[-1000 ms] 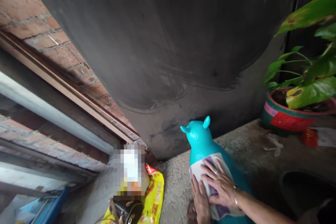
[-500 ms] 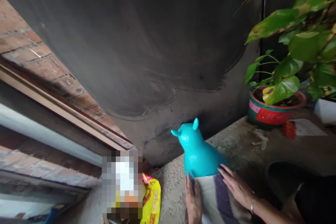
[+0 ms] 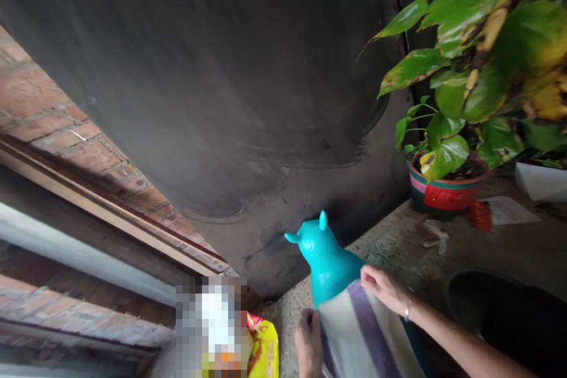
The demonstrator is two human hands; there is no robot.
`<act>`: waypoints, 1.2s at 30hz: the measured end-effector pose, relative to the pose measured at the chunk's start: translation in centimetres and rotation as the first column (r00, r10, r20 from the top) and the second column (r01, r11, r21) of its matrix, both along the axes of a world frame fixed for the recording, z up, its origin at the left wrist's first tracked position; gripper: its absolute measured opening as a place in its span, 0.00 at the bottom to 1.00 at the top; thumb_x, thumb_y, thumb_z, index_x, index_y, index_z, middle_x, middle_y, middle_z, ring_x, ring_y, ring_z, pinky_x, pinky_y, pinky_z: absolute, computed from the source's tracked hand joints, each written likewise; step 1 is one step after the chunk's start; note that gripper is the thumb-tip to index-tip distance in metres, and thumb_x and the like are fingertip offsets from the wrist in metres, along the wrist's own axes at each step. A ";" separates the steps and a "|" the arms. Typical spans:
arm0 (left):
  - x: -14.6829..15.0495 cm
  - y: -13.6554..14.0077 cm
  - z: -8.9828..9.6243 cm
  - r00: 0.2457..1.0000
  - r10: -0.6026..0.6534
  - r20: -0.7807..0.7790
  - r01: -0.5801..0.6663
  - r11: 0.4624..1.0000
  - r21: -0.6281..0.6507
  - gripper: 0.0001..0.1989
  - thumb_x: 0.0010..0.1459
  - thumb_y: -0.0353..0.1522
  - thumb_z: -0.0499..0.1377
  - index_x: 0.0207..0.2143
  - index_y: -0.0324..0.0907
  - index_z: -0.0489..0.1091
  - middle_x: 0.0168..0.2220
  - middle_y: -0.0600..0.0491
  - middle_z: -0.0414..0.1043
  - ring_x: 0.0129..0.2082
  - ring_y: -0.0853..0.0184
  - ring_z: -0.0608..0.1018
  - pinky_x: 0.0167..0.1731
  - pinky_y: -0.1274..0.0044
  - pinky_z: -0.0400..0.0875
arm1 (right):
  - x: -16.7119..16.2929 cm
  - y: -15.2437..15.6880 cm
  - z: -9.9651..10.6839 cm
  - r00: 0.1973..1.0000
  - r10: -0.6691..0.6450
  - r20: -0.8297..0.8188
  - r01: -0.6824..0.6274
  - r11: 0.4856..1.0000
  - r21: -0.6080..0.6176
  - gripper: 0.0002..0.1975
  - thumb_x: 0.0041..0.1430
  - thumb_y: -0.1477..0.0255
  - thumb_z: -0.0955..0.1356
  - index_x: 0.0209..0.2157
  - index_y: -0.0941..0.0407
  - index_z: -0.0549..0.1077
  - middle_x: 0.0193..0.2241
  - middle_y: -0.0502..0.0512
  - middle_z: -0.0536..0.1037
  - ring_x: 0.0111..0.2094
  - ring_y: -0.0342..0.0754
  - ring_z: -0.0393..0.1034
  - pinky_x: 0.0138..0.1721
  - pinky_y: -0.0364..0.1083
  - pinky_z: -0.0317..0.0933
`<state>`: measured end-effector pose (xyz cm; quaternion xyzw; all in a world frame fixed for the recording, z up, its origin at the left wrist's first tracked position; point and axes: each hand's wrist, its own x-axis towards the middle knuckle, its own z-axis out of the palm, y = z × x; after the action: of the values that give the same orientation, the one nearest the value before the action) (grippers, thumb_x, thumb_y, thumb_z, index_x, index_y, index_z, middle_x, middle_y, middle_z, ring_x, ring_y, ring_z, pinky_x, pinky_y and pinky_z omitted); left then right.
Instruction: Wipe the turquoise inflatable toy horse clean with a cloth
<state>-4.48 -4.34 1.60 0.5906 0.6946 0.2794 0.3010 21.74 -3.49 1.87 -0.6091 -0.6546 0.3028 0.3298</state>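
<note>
A person stretches a striped cloth (image 3: pixel 376 331) across the back of a turquoise animal toy (image 3: pixel 330 274) on a concrete floor (image 3: pixel 287 326), near the edge where it meets a dark wall (image 3: pixel 230 71). The right hand (image 3: pixel 381 286), with a bracelet (image 3: pixel 408 308) at the wrist, pinches the cloth's far right corner; the left hand (image 3: pixel 309 339) is curled closed on the far left corner. The toy's eared head rises uncovered beyond the cloth, toward the wall. Along the floor's wall edge, to the right, stands a potted plant (image 3: pixel 447 186), with a red packet (image 3: pixel 481 215) and a white paper (image 3: pixel 511 211) just beside the pot. A yellow bag (image 3: pixel 266 347) lies left of the toy, partly hidden by pixelation.
</note>
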 end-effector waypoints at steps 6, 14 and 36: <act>-0.7 1.3 7.8 0.997 -0.070 0.021 0.067 0.989 0.130 0.22 0.54 0.53 0.49 0.30 0.45 0.66 0.28 0.54 0.72 0.31 0.63 0.73 0.36 0.75 0.67 | 1.4 1.5 8.1 0.996 0.085 -0.020 -0.079 0.975 0.206 0.16 0.65 0.69 0.56 0.49 0.53 0.69 0.47 0.54 0.74 0.46 0.44 0.70 0.49 0.43 0.62; 1.2 -5.3 1.8 0.972 -0.206 -0.113 0.194 0.975 -0.107 0.06 0.50 0.35 0.57 0.22 0.47 0.70 0.23 0.53 0.73 0.28 0.61 0.77 0.31 0.74 0.70 | 3.0 -7.5 0.7 0.962 0.150 0.227 -0.169 0.983 0.065 0.14 0.61 0.70 0.59 0.29 0.51 0.75 0.32 0.52 0.76 0.36 0.50 0.72 0.42 0.51 0.64; 7.2 2.7 -10.4 0.933 0.063 -0.355 -0.077 0.997 -0.026 0.35 0.63 0.43 0.38 0.66 0.29 0.49 0.68 0.33 0.40 0.68 0.47 0.46 0.63 0.53 0.51 | -6.4 6.2 -12.5 0.848 -0.200 0.492 0.146 0.978 0.146 0.34 0.65 0.54 0.56 0.66 0.58 0.50 0.67 0.62 0.50 0.67 0.61 0.46 0.63 0.65 0.50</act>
<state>2.75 -1.64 -8.79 0.6001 0.7634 0.1655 0.1724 15.33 2.68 -10.62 -0.7056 -0.6751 0.0683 0.2043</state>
